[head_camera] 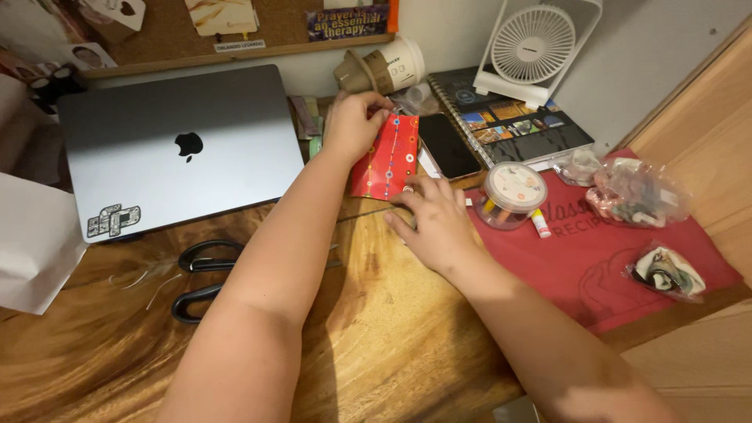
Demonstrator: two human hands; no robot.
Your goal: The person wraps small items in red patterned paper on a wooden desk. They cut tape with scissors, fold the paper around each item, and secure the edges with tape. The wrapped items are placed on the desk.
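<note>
My left hand [356, 125] grips the top edge of a red patterned paper [386, 157], fingers curled over it, thumb side toward the laptop. My right hand [435, 219] lies flat at the paper's bottom corner, fingers narrow and close together, fingertips [413, 190] pressing the lower edge down onto the wooden desk [376, 329]. The right hand grips nothing, it only presses.

The paper sits mid-desk, slightly tilted, between the closed grey laptop [180, 149] on its left and a black phone [448, 145] just beside it on the right. The phone lies face up, screen dark.

Right of my right hand: a round clear tub [513, 194] with a white lid, coloured sticks inside, sitting on a red cloth [595, 258]. A small glue stick [540, 223] lies touching the tub's base. Crumpled clear bags [638, 192] on the cloth further right, and another small bag [666, 272] near the cloth's right edge.

Behind the phone: a spiral notebook [509, 121] with a white desk fan [536, 47] standing on its far end. A paper cup [384, 69] lies tipped on its side against the wall.

Black-handled scissors [204, 278] lie on the desk left of my left forearm, blades hidden under the arm. A white sheet [35, 243] at far left.
</note>
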